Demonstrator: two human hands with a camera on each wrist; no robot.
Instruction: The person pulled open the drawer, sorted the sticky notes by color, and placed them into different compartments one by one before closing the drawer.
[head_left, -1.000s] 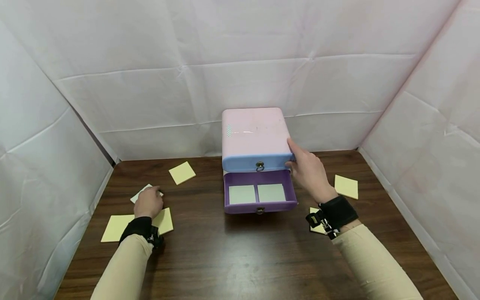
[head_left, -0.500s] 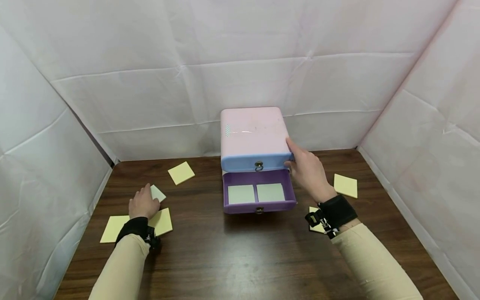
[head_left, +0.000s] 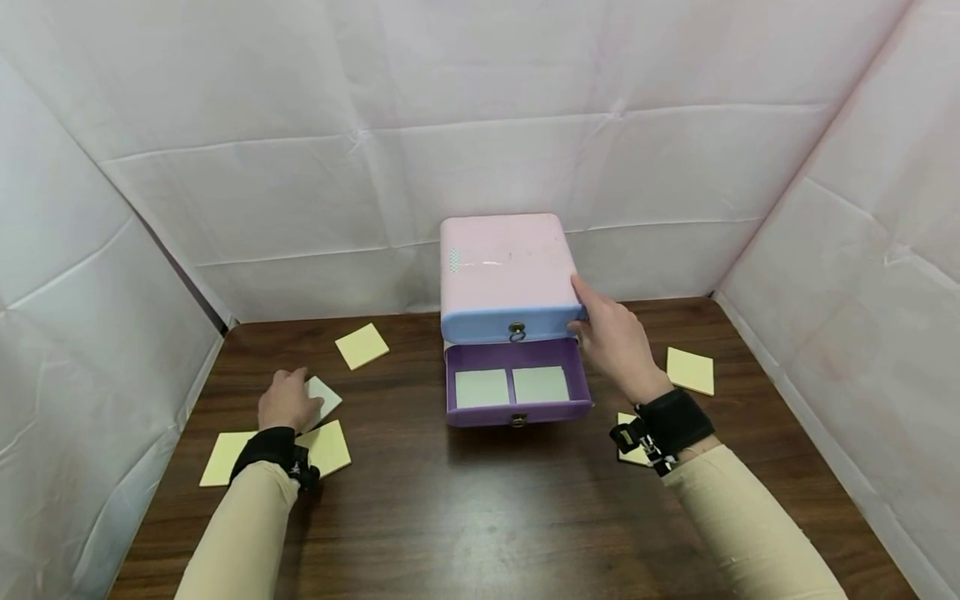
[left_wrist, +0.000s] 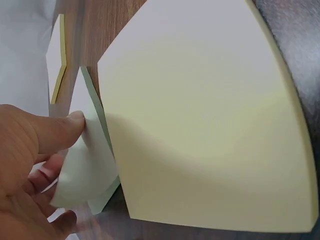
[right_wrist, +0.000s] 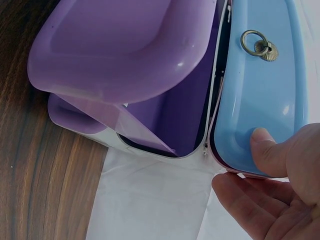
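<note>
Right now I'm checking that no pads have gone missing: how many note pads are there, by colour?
Yellow pads on the table: 5
Pale green pads: 3, two in the purple drawer, one in the left hand
Total: 8

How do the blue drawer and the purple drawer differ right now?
The blue drawer is on top and pushed in; the purple drawer is below it and pulled out. The right hand holds the cabinet at the blue drawer's corner, thumb on its front; nothing touches the purple drawer. The purple drawer shows two pale pads inside; the blue drawer's inside is hidden. Both have a ring pull.
</note>
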